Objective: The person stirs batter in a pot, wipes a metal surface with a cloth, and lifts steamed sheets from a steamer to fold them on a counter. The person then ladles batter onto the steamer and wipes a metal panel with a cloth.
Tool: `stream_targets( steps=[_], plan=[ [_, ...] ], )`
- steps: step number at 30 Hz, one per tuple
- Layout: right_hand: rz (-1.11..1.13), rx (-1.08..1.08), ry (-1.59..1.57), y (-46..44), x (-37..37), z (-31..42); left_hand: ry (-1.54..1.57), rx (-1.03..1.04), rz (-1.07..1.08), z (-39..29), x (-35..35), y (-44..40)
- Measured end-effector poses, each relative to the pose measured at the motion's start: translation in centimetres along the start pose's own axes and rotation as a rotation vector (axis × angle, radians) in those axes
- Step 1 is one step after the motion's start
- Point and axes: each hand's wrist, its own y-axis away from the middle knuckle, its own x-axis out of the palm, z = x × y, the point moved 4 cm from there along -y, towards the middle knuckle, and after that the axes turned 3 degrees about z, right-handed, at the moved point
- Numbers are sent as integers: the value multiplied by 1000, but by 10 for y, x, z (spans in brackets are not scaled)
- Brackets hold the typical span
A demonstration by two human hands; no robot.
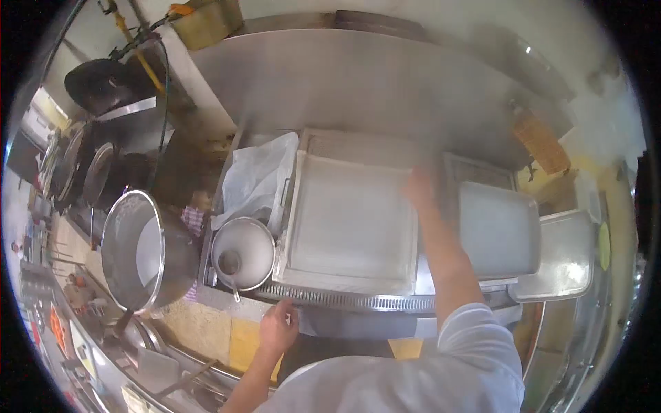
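A large rectangular tray with a smooth white surface sits on the steel counter, veiled by steam. My right hand reaches to the tray's far right edge; haze blurs its fingers, so I cannot tell whether it grips the rim. Low in front of the counter is my left hand, its fingers curled inward near the slotted front strip. What those fingers hold, if anything, is hidden. Just beyond that hand stands a round metal bowl with a ladle resting in it.
At left stands a deep metal pot with a white interior. Crumpled white cloth or plastic lies behind the bowl. Two more trays, a white one and a metal one, sit to the right. A dark wok is at upper left.
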Motion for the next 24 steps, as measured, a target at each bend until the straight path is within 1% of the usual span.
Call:
stream_targets(
  steps=[2,5,7,10,13,14,16,19,21,23,24],
  plan=[
    [-35,-32,-11,51,-5,3,29,8,-7,0,-3,11],
    [18,58,-88,165,-11,15,87,66,-16,4,-9,20],
    [-39,38,36,240,-7,20,96,75,-12,9,-15,27],
    [128,253,-148,315,-30,33,142,93,-24,23,-23,44],
    [-36,212,-263,323,-35,26,133,82,3,48,-29,65],
    [-73,175,-291,321,-39,32,143,79,9,53,-31,72],
    [-140,89,-348,311,-72,63,165,61,15,61,-34,87],
    [13,9,-526,268,-50,95,166,31,0,62,-42,108],
    [110,-124,-649,252,-43,140,165,34,-35,68,-38,119],
    [412,-64,-786,240,-31,190,167,31,-42,69,-35,126],
    [507,-62,-792,233,-23,212,167,27,-51,68,-35,127]
  ],
)
